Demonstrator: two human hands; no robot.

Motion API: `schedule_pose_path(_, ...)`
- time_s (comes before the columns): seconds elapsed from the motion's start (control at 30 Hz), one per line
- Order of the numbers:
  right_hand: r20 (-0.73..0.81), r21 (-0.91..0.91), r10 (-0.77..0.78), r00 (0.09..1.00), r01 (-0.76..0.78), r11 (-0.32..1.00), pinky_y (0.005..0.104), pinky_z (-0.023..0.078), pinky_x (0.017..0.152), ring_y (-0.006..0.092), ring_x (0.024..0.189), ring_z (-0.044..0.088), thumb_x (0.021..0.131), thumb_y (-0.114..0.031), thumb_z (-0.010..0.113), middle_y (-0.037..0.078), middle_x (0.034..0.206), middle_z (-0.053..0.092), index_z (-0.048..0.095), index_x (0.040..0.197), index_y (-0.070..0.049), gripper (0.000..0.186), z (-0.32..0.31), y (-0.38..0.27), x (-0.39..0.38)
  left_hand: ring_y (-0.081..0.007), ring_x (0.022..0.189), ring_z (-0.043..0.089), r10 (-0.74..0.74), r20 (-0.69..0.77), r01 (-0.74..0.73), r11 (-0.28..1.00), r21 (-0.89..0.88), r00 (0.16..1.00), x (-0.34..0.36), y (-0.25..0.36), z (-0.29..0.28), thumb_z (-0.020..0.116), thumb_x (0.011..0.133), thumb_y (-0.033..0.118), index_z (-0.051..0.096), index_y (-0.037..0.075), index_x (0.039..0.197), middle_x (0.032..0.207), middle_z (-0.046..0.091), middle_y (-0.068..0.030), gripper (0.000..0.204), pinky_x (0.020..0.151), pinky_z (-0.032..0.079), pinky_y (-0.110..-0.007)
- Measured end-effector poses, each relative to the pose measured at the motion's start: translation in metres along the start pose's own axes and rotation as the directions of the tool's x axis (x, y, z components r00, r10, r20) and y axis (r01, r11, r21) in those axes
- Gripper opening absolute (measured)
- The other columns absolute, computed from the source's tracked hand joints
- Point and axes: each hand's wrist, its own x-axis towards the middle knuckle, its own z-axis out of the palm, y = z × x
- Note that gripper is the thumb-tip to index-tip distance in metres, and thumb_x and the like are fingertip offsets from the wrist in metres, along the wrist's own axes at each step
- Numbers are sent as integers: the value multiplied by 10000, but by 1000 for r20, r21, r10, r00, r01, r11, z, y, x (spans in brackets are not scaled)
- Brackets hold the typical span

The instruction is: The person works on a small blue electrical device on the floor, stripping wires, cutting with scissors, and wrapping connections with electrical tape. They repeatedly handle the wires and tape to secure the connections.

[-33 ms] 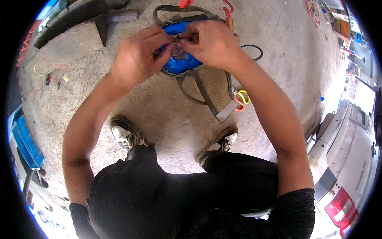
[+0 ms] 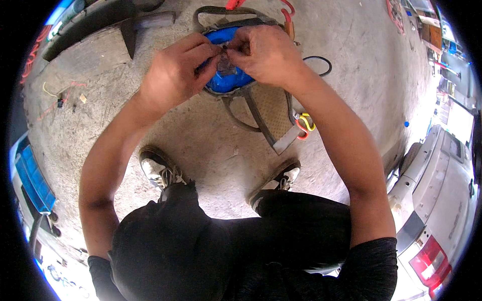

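Two bare hands meet near the top of the view, over a grey concrete floor point(image 2: 211, 145). Both forearms come up from below and lean in toward each other, so the arms make a pointed roof shape. The left hand point(image 2: 173, 75) is bent at the wrist, with its knuckles up and its fingers curled toward the right. The right hand point(image 2: 263, 52) is curled too, with its back facing up and its fingers pointing left. The fingertips of both hands are pinched tight on one small dark thing point(image 2: 227, 50) between them. It is too small to tell what it is or which way it points.

Right under the hands sits a round blue bowl-like thing point(image 2: 228, 80), smooth and shiny like plastic. Dark flat straps point(image 2: 253, 113) run out from it toward the person, long and thin, ending in a pale flat piece. Pliers with red and yellow handles point(image 2: 304, 124) lie just beside the straps. A thin black ring of cable point(image 2: 317, 64) lies on the floor to the right.

Two worn shoes point(image 2: 160, 168) stand on the rough, dusty floor below. A white car point(image 2: 442, 190) is at the right edge.
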Motion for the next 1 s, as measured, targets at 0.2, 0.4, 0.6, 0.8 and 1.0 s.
schedule_pose_path(0.2,-18,28,-6,1000,7,1000,376,521,651,283,700,678,795,-239,708,128,740,688,714,852,-46,202,0,3,-2,-325,816,662,74,163,-75,997,1,984,11,-1,-11,674,795,-10,654,24,1017,992,638,-145,226,696,560,-381)
schedule_pose_path(0.4,22,76,-23,999,22,997,451,533,738,350,784,675,780,-310,723,156,793,690,725,885,-99,236,1,6,-1,-318,844,660,185,222,-183,983,-31,957,16,-16,-17,679,787,-5,665,28,1015,1004,644,-145,231,719,557,-390)
schedule_pose_path(0.6,17,59,-34,999,33,998,448,532,731,346,781,673,783,-313,726,151,791,688,730,893,-111,229,0,5,-2,-217,707,663,-105,315,136,988,-78,943,32,-7,-20,724,815,73,696,16,908,841,674,-113,113,662,535,-299)
schedule_pose_path(0.8,0,33,-49,999,49,998,453,529,711,349,757,666,776,-356,735,149,762,678,731,873,-115,260,1,4,-2,-149,630,608,-252,426,273,962,13,869,49,-1,-24,728,836,171,691,16,854,716,666,-94,160,611,492,-288)
schedule_pose_path(1.0,-22,17,-52,998,53,998,448,533,713,344,754,669,767,-367,739,148,756,679,734,864,-109,276,2,5,-4,-165,607,593,-276,403,323,945,-53,873,49,-5,-14,682,844,159,651,10,816,688,640,-106,155,596,481,-323)
